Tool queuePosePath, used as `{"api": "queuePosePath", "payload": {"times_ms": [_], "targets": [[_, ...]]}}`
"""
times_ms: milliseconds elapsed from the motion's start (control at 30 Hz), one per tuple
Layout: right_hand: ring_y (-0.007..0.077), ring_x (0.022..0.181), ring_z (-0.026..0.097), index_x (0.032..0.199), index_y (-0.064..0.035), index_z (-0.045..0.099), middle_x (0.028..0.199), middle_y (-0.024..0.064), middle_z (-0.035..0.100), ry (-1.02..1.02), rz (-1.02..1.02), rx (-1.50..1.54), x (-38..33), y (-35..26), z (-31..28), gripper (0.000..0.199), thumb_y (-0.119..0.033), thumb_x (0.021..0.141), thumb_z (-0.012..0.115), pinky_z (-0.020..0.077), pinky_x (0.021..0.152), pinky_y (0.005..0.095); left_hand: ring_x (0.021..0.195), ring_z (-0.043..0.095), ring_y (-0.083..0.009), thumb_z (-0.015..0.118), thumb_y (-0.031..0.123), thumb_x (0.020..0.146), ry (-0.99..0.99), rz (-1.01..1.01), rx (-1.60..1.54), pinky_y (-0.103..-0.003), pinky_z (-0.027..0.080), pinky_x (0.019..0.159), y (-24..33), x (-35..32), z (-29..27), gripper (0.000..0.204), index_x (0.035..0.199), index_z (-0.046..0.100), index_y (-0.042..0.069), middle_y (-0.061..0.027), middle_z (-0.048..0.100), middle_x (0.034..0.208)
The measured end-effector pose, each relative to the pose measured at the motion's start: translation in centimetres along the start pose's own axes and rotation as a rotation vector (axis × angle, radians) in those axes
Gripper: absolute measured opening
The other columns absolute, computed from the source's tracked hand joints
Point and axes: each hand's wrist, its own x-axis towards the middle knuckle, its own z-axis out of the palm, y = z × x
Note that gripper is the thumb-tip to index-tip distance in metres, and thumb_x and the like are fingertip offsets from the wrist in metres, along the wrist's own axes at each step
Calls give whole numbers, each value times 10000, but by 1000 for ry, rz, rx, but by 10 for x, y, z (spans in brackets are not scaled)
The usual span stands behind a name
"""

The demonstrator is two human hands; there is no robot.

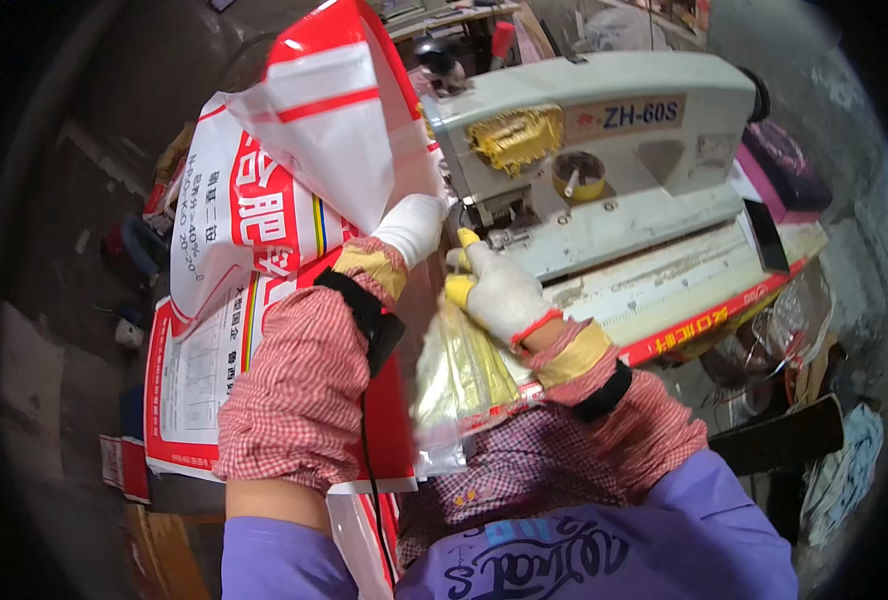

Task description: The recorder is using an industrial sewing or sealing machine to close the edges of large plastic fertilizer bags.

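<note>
Feeding the sack (264,230) toward the sewing machine (604,150) now, and both my gloved hands are right up at the head of it. My left hand (412,228) is closed round the raised edge of the red-and-white woven bag, pinching it just where the material lifts up and folds away over my forearm; the rest of the sack drapes down and out past my left elbow. My right hand (499,290) sits just beside it, fingers curled on the clear plastic liner (459,375) that hangs down between my wrists toward my lap, its index finger pointing up at the needle area. I can't see the needle itself, it's tucked behind my fingers. To do this well, I reckon the two layers want holding flat and level with each other, edges matched, hands close but apart from the stitching point, and the weight of the sack carried by my left arm so it doesn't drag the seam crooked.
</note>
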Motion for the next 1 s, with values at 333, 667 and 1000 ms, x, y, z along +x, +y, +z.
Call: {"api": "queuePosePath", "payload": {"times_ms": [333,667,1000], "targets": [[294,1145,445,999,-48,610,1133,163,549,176,-430,-897,38,-16,75,295,-160,769,463,284,987,437,685,577,-192,567,127,620,-248,153,651,-372,457,641,58,-237,-194,22,631,571,109,-18,556,598],[177,611,536,892,16,602,670,112,573,-1044,-214,460,-91,-184,131,529,-500,783,556,448,575,334,1137,448,-288,520,-26,781,1074,-384,-24,-347,345,969,0,-418,-146,525,1279,357,-3,-170,416,1272],[313,1149,405,1212,-8,408,1165,126,461,-1270,201,1127,-157,-43,34,756,-561,727,582,311,961,472,882,546,-115,501,212,877,848,-1035,-1447,-249,434,778,48,-502,43,310,1028,553,-54,-72,602,960]]}}
